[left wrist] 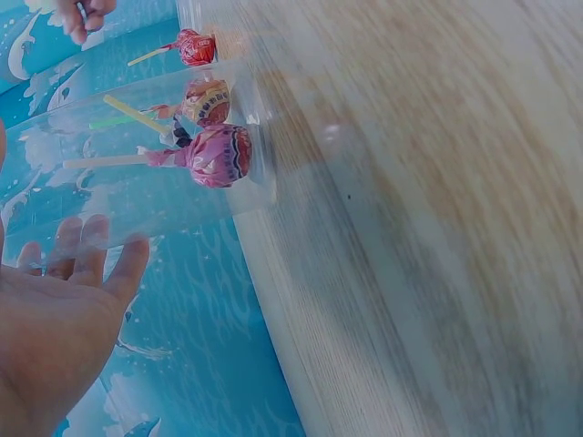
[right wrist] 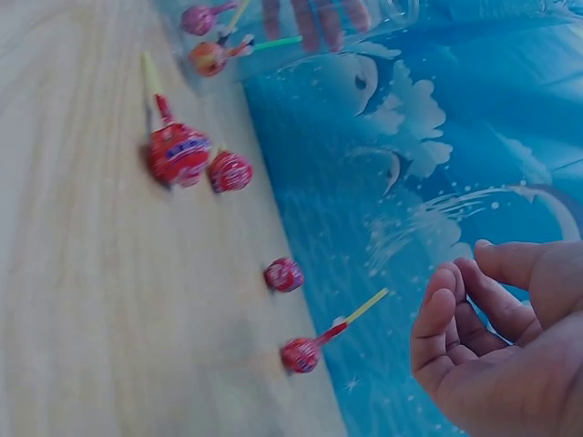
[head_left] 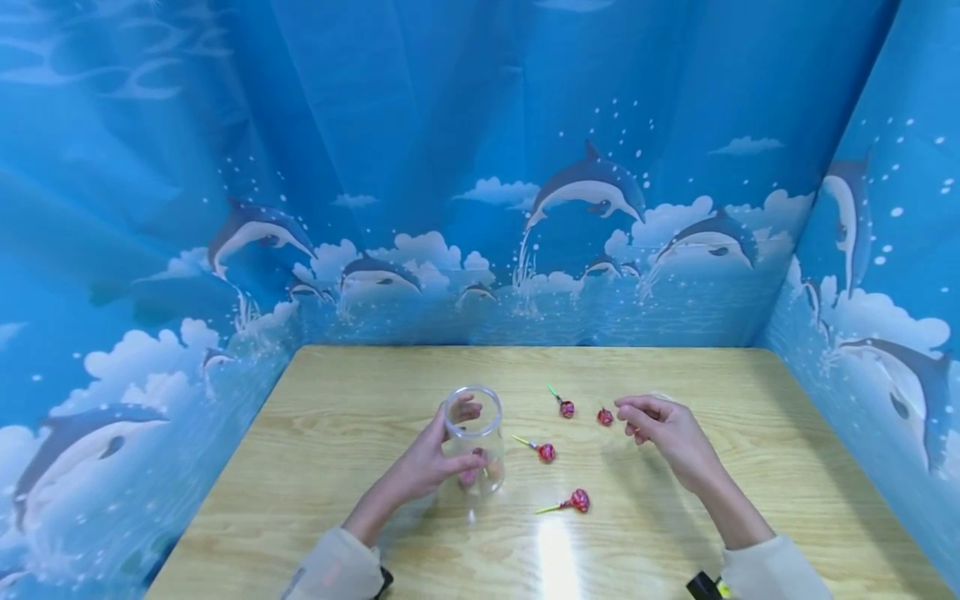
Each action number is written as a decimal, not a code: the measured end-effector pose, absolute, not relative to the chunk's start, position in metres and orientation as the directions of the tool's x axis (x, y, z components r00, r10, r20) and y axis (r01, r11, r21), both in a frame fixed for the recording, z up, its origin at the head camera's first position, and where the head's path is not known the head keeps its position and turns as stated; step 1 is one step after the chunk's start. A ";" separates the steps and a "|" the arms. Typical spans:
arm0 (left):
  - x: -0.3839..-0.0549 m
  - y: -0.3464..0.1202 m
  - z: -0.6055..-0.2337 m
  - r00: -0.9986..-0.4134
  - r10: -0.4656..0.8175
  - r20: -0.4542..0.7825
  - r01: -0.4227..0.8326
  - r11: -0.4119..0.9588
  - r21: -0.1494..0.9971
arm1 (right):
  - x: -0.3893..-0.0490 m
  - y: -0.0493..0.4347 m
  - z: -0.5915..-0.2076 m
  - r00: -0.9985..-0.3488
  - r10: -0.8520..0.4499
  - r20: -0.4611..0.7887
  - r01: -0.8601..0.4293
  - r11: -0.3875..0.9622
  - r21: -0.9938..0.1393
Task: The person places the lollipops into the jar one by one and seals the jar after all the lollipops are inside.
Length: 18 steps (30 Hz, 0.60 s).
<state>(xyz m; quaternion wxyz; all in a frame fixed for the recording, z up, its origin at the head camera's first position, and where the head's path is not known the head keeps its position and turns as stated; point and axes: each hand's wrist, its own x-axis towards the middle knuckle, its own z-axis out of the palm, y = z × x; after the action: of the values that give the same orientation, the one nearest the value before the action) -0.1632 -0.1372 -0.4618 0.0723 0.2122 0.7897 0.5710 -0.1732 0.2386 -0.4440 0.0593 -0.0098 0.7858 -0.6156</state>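
Observation:
My left hand (head_left: 431,458) grips a clear cylindrical jar (head_left: 480,421) that stands upright on the table, thumb on the near side, fingers behind it. Inside the jar, a pink-wrapped lollipop (left wrist: 219,157) and an orange one (left wrist: 207,102) lie at the bottom, with yellow and green sticks among them. My right hand (head_left: 671,433), fingers loosely bent, hovers just right of a red lollipop (head_left: 605,416). Nothing shows between its fingers in the right wrist view, where that lollipop's yellow stick (right wrist: 367,306) points up, apart from the hand (right wrist: 506,337).
Between the hands, more red lollipops lie on the wooden table (head_left: 337,392): one at the back (head_left: 567,409), one in the middle (head_left: 547,452) and one nearer the front (head_left: 580,500). A blue dolphin-print curtain (head_left: 450,167) surrounds the table's back and sides.

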 end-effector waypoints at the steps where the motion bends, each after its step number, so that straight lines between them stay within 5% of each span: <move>1: -0.163 -0.137 -0.462 -0.900 0.417 0.127 0.252 0.259 0.932 | -0.173 0.240 -0.447 -0.993 -0.086 -0.080 0.057 0.250 -0.967; 18: -0.163 -0.137 -0.462 -0.901 0.414 0.127 0.247 0.250 0.936 | -0.191 0.234 -0.475 -0.999 0.030 0.038 -0.025 0.353 -0.935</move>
<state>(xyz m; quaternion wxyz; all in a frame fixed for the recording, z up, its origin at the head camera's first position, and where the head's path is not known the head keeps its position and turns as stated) -0.1631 -0.1373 -0.4622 0.0727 0.2101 0.7873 0.5751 -0.1912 0.2335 -0.4751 -0.0244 0.0016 0.8220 -0.5689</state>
